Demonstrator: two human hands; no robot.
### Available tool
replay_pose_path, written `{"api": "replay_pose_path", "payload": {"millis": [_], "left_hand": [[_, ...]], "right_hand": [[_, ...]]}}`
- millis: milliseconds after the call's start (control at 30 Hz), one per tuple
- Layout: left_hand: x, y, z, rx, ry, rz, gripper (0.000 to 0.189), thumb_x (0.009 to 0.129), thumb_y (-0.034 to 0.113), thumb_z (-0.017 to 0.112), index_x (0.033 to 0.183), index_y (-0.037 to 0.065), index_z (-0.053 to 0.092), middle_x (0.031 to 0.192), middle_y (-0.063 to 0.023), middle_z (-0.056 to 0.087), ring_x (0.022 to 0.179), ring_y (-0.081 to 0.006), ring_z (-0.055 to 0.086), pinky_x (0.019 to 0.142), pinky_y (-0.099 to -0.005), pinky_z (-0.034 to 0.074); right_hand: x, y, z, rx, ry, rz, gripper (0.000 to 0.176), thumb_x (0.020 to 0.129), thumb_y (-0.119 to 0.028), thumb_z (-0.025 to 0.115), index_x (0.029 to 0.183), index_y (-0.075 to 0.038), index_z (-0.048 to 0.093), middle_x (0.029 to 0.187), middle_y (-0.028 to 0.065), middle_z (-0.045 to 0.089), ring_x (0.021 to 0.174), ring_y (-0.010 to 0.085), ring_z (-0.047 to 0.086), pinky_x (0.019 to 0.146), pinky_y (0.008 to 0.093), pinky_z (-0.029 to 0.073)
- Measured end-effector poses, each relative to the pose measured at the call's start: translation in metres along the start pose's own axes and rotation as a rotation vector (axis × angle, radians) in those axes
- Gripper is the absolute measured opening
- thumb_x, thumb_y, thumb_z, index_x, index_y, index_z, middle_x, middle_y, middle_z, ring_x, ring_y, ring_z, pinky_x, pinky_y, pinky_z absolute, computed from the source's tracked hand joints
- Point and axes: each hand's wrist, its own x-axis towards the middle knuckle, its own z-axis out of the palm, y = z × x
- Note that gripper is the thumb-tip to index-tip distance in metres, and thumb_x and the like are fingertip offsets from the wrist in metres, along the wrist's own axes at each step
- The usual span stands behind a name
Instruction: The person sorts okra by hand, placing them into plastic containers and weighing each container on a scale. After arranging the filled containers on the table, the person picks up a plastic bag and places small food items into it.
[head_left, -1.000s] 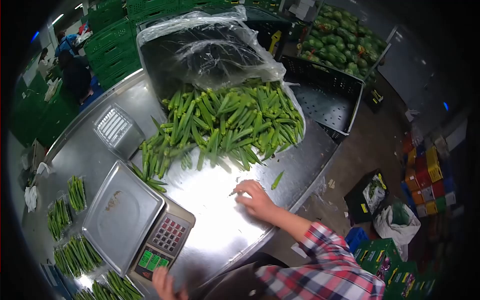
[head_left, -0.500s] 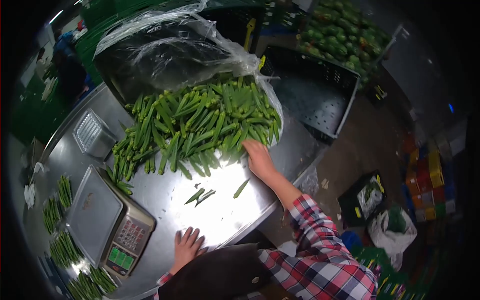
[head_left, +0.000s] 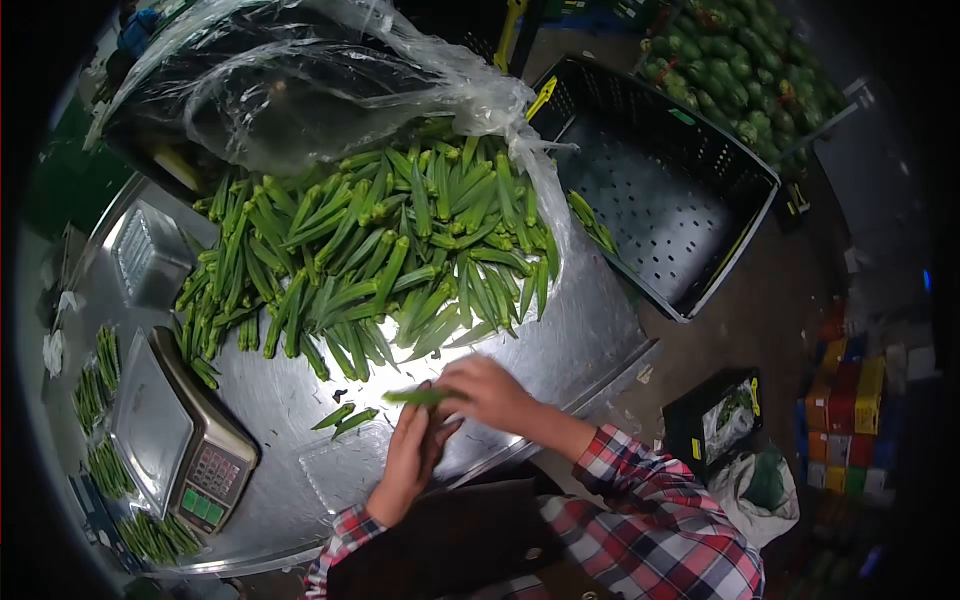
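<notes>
A large heap of green okra [head_left: 370, 240] spills from a clear plastic bag [head_left: 430, 75] onto the metal table [head_left: 270, 420]. My right hand [head_left: 487, 393] is closed on an okra pod [head_left: 425, 397], held above the table's near part. Just beside it my left hand [head_left: 410, 455] is raised, fingers up against the pod; whether it grips the pod too is hard to see. Two loose pods [head_left: 345, 420] lie to the left of my hands, and a clear plastic tray [head_left: 345, 465] lies near my left hand.
A scale [head_left: 205, 440] stands at the left, with okra bundles [head_left: 105, 465] beyond it. Stacked clear trays [head_left: 147, 255] sit at the back left. A black crate [head_left: 660, 190] is at the right, with a load of green produce [head_left: 745, 80] behind it.
My right hand has come back from the heap to the near side with a pod. My left hand has lifted off the table and met it. The view has shifted.
</notes>
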Motion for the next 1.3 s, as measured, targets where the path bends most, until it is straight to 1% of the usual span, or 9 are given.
{"api": "replay_pose_path", "payload": {"millis": [100, 200, 367, 533, 633, 800, 933, 1100, 1300], "left_hand": [[0.027, -0.001, -0.015, -0.154, 0.000, -0.091, 0.019, 0.089, 0.013, 0.048, 0.104, 0.001, 0.048, 0.101, -0.0157, 0.059, 0.097, -0.0269, 0.057, 0.087, -0.0395, 0.044], [0.028, -0.001, -0.013, -0.113, 0.022, -0.080, 0.019, 0.086, 0.014, 0.051, 0.102, 0.004, 0.049, 0.079, -0.0085, 0.055, 0.072, -0.0199, 0.055, 0.078, -0.0379, 0.046], [0.022, -0.001, -0.020, -0.102, -0.122, -0.181, 0.019, 0.086, 0.014, 0.051, 0.102, 0.003, 0.049, 0.063, -0.0025, 0.042, 0.055, -0.0135, 0.041, 0.068, -0.0347, 0.043], [0.041, -0.018, 0.006, -0.323, -0.181, -0.221, 0.043, 0.089, 0.023, 0.048, 0.128, 0.010, 0.034, 0.122, -0.0152, 0.045, 0.114, -0.0284, 0.042, 0.096, -0.0436, 0.034], [0.054, -0.023, 0.004, -0.385, -0.218, -0.262, 0.039, 0.090, 0.024, 0.048, 0.124, 0.009, 0.037, 0.115, -0.0145, 0.049, 0.109, -0.0283, 0.046, 0.095, -0.0434, 0.036], [0.051, -0.020, -0.021, -0.332, -0.170, -0.276, 0.016, 0.086, 0.016, 0.054, 0.097, 0.006, 0.050, 0.086, -0.0074, 0.058, 0.076, -0.0183, 0.057, 0.077, -0.0384, 0.047], [0.050, -0.019, -0.022, -0.275, -0.164, -0.266, 0.024, 0.087, 0.017, 0.052, 0.109, 0.005, 0.048, 0.098, -0.0107, 0.057, 0.090, -0.0212, 0.057, 0.082, -0.0390, 0.046], [0.058, -0.030, -0.005, -0.374, -0.256, -0.312, 0.037, 0.088, 0.018, 0.052, 0.122, 0.007, 0.040, 0.113, -0.0150, 0.051, 0.106, -0.0270, 0.051, 0.088, -0.0413, 0.044], [0.048, -0.023, -0.019, -0.332, -0.221, -0.288, 0.048, 0.082, 0.001, 0.053, 0.126, 0.010, 0.038, 0.099, -0.0098, 0.054, 0.095, -0.0239, 0.053, 0.086, -0.0413, 0.044]], "right_hand": [[0.004, 0.004, -0.011, -0.070, 0.090, 0.179, 0.032, 0.073, -0.024, 0.063, 0.099, -0.006, 0.055, 0.093, 0.0114, 0.054, 0.091, 0.0277, 0.052, 0.077, 0.0375, 0.044], [0.036, 0.058, -0.051, -0.395, 0.448, 0.401, 0.018, 0.076, -0.013, 0.061, 0.089, -0.004, 0.052, 0.086, 0.0145, 0.052, 0.078, 0.0334, 0.055, 0.064, 0.0407, 0.046], [0.041, 0.117, -0.069, -0.694, 0.262, 0.360, 0.019, 0.075, -0.014, 0.061, 0.086, -0.004, 0.051, 0.085, 0.0127, 0.052, 0.077, 0.0323, 0.056, 0.063, 0.0410, 0.047], [-0.011, 0.018, -0.049, -0.244, 0.250, 0.428, 0.019, 0.076, -0.018, 0.064, 0.085, -0.003, 0.059, 0.078, 0.0139, 0.055, 0.070, 0.0313, 0.056, 0.061, 0.0369, 0.046], [-0.021, -0.001, -0.034, -0.036, 0.157, 0.497, 0.019, 0.077, -0.019, 0.063, 0.084, -0.003, 0.058, 0.079, 0.0140, 0.056, 0.068, 0.0315, 0.057, 0.061, 0.0385, 0.046], [0.002, 0.065, -0.031, -0.451, 0.278, 0.628, 0.022, 0.075, -0.023, 0.062, 0.082, -0.004, 0.054, 0.078, 0.0137, 0.058, 0.066, 0.0336, 0.057, 0.057, 0.0413, 0.045], [0.009, 0.059, -0.036, -0.581, 0.179, 0.664, 0.021, 0.072, -0.020, 0.064, 0.081, -0.003, 0.056, 0.069, 0.0133, 0.059, 0.062, 0.0316, 0.058, 0.057, 0.0390, 0.046], [0.004, -0.017, -0.053, 0.043, 0.015, 0.784, 0.026, 0.073, -0.028, 0.066, 0.074, -0.002, 0.060, 0.065, 0.0129, 0.060, 0.061, 0.0262, 0.060, 0.061, 0.0339, 0.047], [0.028, 0.064, -0.059, -0.337, 0.312, 0.803, 0.032, 0.074, -0.029, 0.065, 0.081, 0.001, 0.056, 0.075, 0.0198, 0.060, 0.070, 0.0338, 0.059, 0.062, 0.0383, 0.046]]}}
